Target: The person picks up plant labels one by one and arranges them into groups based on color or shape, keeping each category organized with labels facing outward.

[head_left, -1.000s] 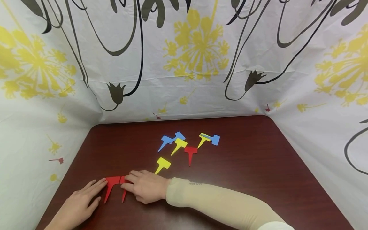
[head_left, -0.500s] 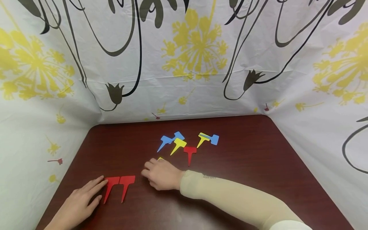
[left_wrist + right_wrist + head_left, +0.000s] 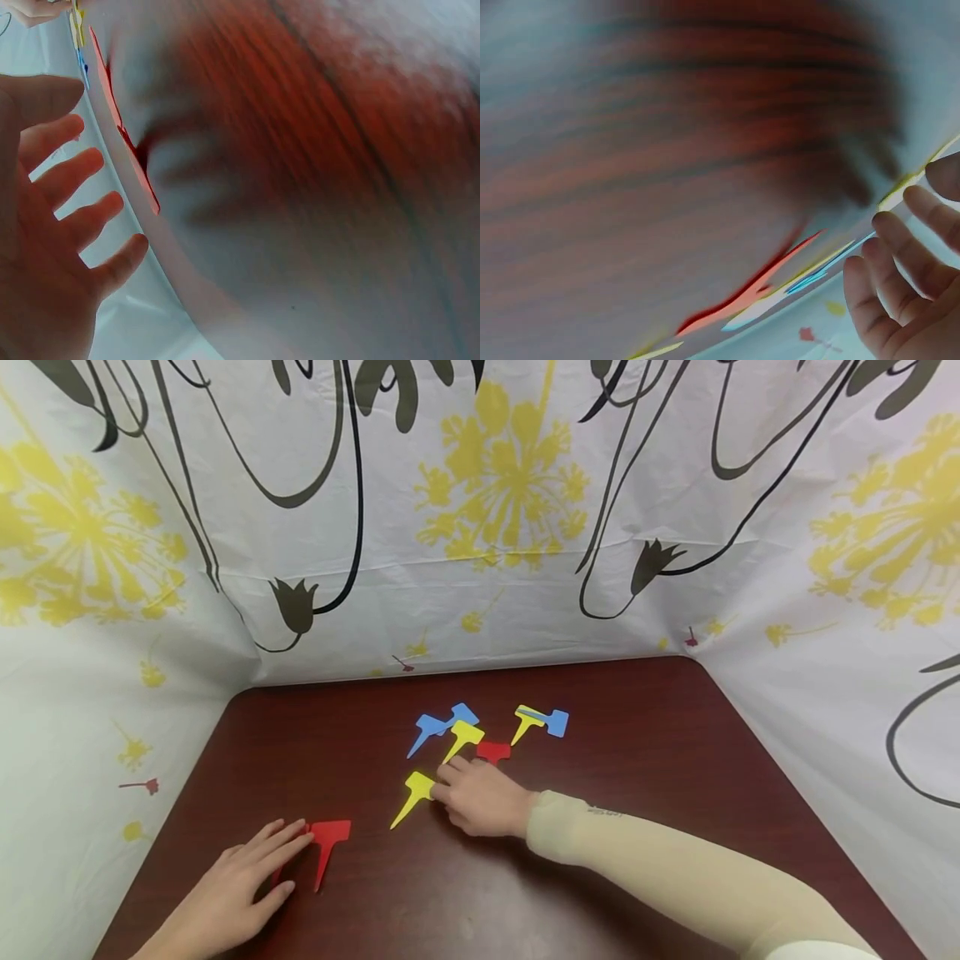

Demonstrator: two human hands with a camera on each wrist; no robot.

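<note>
My left hand (image 3: 232,893) is stretched over one red T-shaped plant label, hiding most of it. Its fingertips come up to a second red plant label (image 3: 330,832); contact is unclear. In the left wrist view, the fingers of that hand (image 3: 60,217) are spread and hold nothing. My right hand (image 3: 480,793) hovers by a third red plant label (image 3: 493,751), covering its pointed stem. Just left of those fingers lies a yellow plant label (image 3: 420,786). Seen from the right wrist, the relaxed fingers (image 3: 907,255) are apart from the red label (image 3: 746,296).
Behind the right hand lie another yellow label (image 3: 468,732) and two overlapping blue labels (image 3: 430,724). Farther right, a blue label (image 3: 557,723) crosses a yellow one (image 3: 528,717). A patterned white sheet (image 3: 465,643) rises along the edges of the dark red table (image 3: 637,735).
My right hand has left the second red label and moved right and away to the third one, uncovering the near yellow label. My left hand has shifted slightly right over the first red label.
</note>
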